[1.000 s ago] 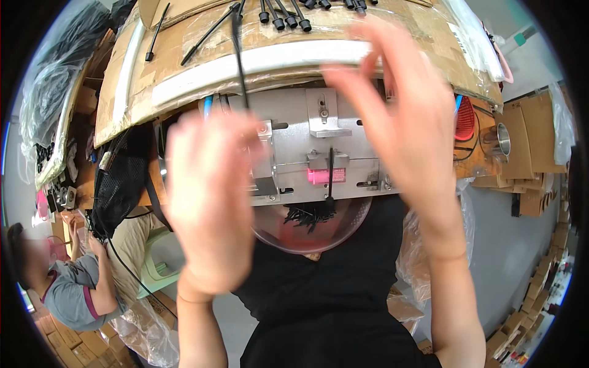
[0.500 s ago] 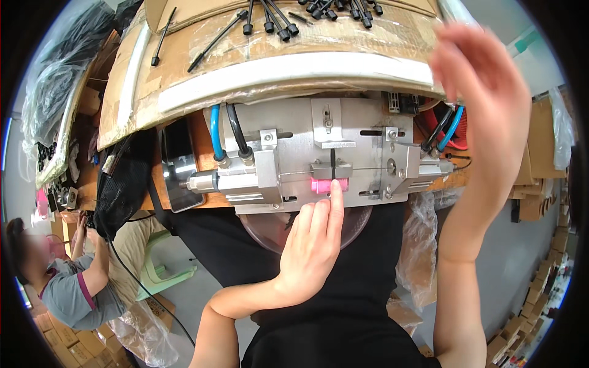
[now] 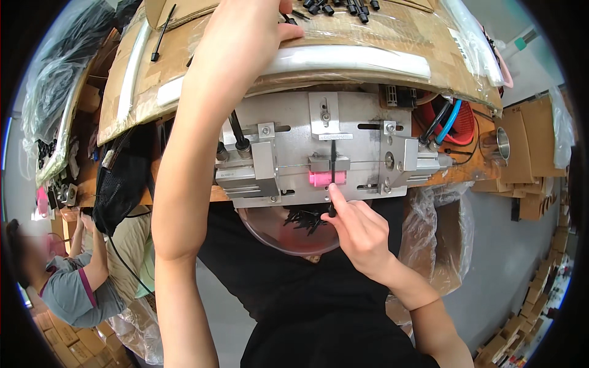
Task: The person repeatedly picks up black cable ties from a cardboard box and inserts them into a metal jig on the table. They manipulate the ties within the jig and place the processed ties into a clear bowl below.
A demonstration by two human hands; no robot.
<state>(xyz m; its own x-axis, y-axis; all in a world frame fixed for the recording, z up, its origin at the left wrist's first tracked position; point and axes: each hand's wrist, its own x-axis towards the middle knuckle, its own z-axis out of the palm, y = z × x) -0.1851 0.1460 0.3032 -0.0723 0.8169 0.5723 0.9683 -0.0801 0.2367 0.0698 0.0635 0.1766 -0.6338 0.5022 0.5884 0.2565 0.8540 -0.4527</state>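
My right hand [image 3: 359,236] pinches a black cable tie [image 3: 332,168] and holds it upright in the slot of a grey metal machine [image 3: 294,132], just above a glowing pink part [image 3: 320,178]. My left hand [image 3: 245,34] reaches far up onto a taped cardboard tray [image 3: 380,34] strewn with loose black cable ties [image 3: 343,7]. Its fingers rest among them, and what they grip is hidden. Below the machine hangs a clear bowl [image 3: 261,236] that holds black cut pieces.
Another person [image 3: 73,282] sits at the lower left beside stacked cartons. A black mesh bag [image 3: 123,178] hangs left of the machine. Blue and black hoses [image 3: 445,119] and a metal cup [image 3: 500,144] are at its right, with cardboard boxes [image 3: 534,147] beyond.
The hands have swapped places. My left hand left the pink part and rose to the tray, while my right hand came down from the tray and set a tie in the machine.
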